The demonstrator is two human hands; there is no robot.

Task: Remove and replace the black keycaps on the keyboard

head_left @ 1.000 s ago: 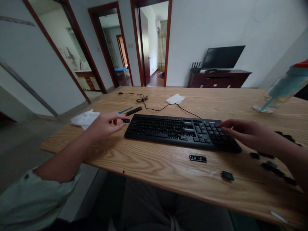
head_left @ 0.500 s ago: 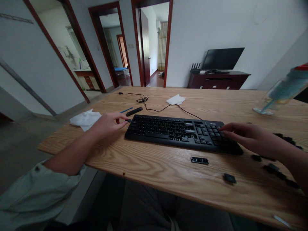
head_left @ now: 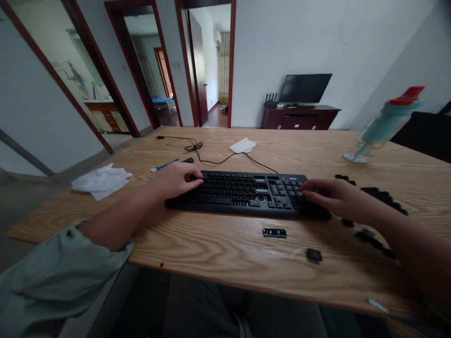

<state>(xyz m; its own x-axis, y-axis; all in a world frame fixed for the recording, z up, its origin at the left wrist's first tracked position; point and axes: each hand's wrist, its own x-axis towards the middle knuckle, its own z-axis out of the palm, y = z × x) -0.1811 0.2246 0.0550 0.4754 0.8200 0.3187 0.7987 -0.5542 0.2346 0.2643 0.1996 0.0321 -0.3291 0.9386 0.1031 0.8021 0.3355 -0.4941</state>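
A black keyboard (head_left: 225, 201) lies on the table, with many keycaps off across its main block. My left hand (head_left: 172, 180) is over its upper left end, thumb and forefinger pinched around a small dark keycap mostly hidden by the fingers. At the number pad on the right, my right hand (head_left: 338, 197) touches the keys with bent fingers, thumb and forefinger tips close together; anything between them is hidden. In front of the keyboard lie a long black key (head_left: 275, 233) with its underside up and a square black keycap (head_left: 314, 255).
Loose black keycaps (head_left: 382, 197) lie around my right forearm. Behind the keyboard are its coiled cable (head_left: 194, 146), a white tissue (head_left: 244, 145) and a blue brush-like tool (head_left: 165, 165). Crumpled tissues (head_left: 102, 180) lie at left; a bottle (head_left: 384, 124) stands at right.
My left hand has moved from beside the keyboard's left end to over its upper left keys, still pinching. My right hand stays at the number pad. The whole view has shifted.
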